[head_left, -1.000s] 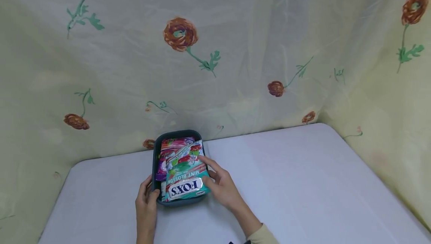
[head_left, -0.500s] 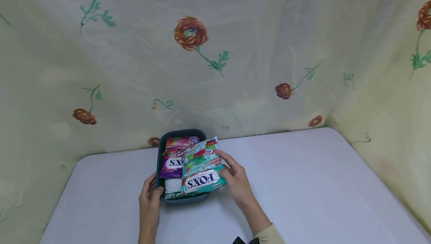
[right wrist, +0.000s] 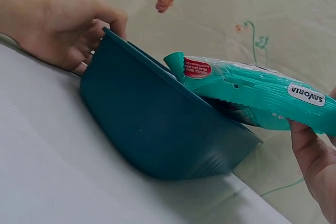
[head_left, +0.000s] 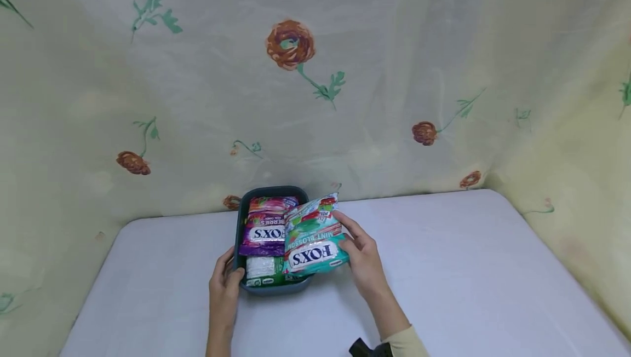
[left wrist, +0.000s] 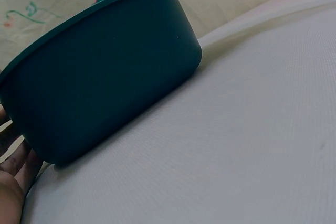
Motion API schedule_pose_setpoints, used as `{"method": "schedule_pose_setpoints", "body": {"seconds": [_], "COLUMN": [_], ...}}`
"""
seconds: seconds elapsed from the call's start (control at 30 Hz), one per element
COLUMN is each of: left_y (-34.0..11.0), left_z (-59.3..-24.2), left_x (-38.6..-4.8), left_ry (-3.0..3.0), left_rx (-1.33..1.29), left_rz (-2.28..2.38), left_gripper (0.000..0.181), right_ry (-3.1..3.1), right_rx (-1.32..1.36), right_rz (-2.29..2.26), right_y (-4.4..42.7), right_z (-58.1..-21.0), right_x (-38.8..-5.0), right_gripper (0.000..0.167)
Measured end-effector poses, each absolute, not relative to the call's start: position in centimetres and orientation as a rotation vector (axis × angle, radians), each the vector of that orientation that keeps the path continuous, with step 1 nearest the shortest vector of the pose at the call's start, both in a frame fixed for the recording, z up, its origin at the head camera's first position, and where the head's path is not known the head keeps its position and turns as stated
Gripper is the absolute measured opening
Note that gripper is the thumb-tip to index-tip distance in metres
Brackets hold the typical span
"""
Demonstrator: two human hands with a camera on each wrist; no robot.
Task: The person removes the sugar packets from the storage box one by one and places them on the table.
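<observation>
A dark teal basket (head_left: 276,290) stands near the table's back edge, left of centre. My left hand (head_left: 225,286) grips its near left corner, the thumb over the rim. With my right hand (head_left: 365,255) I pinch a teal Fox's mint bag (head_left: 313,242) by its right side, over the basket's right part. A purple Fox's berries bag (head_left: 263,235), a pink bag (head_left: 271,203) and a green and white bag (head_left: 261,270) lie inside. In the right wrist view the mint bag (right wrist: 252,90) is raised at the rim of the basket (right wrist: 157,124), beside my right hand (right wrist: 315,166).
The basket stands on a white table (head_left: 468,280). A pale curtain with printed flowers (head_left: 365,99) hangs behind the table and along its right side. A black object (head_left: 370,348) shows at my right wrist.
My right hand has lifted the mint bag and moved it right, uncovering the purple bag and the green and white one. My left hand has kept its grip. The view has shifted slightly.
</observation>
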State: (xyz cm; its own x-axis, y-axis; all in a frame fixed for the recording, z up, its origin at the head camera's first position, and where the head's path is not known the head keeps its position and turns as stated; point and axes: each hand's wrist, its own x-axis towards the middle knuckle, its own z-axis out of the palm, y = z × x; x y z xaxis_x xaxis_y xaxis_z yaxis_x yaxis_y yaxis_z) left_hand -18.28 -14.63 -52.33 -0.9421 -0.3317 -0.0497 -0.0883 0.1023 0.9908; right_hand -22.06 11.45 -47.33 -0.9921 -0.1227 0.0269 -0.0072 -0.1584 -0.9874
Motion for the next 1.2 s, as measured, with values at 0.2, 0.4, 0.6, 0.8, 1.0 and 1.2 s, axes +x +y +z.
{"method": "schedule_pose_setpoints", "body": {"seconds": [0.2,0.4,0.6,0.8,1.0,1.2], "left_y": [-14.6,-14.3,-14.4,-14.6,-14.7,-14.6], "left_z": [-52.6,-52.8,-52.8,-52.8,-52.9,-52.9], "left_x": [-18.4,-18.5,-18.3,-18.2,-18.3,-18.4], "left_ry": [-2.157,-2.152,-2.16,-2.15,-2.141,-2.146], "left_rx": [0.383,0.351,0.38,0.383,0.379,0.379], "left_rz": [-1.958,-1.987,-1.957,-1.964,-1.964,-1.966], "left_gripper": [0.048,0.047,0.047,0.047,0.047,0.047], "right_ry": [1.984,2.009,1.987,1.968,1.957,1.954], "right_rx": [-0.144,-0.077,-0.032,-0.039,-0.025,0.018], "right_rz": [-2.343,-2.356,-2.389,-2.416,-2.447,-2.476], "right_y": [12.1,13.3,14.1,14.7,15.2,15.9], "right_z": [-47.4,-47.4,-47.5,-47.6,-47.8,-48.1], "right_x": [-22.3,-22.3,-22.7,-23.0,-23.3,-23.6], "right_gripper": [0.049,0.05,0.049,0.05,0.05,0.051]}}
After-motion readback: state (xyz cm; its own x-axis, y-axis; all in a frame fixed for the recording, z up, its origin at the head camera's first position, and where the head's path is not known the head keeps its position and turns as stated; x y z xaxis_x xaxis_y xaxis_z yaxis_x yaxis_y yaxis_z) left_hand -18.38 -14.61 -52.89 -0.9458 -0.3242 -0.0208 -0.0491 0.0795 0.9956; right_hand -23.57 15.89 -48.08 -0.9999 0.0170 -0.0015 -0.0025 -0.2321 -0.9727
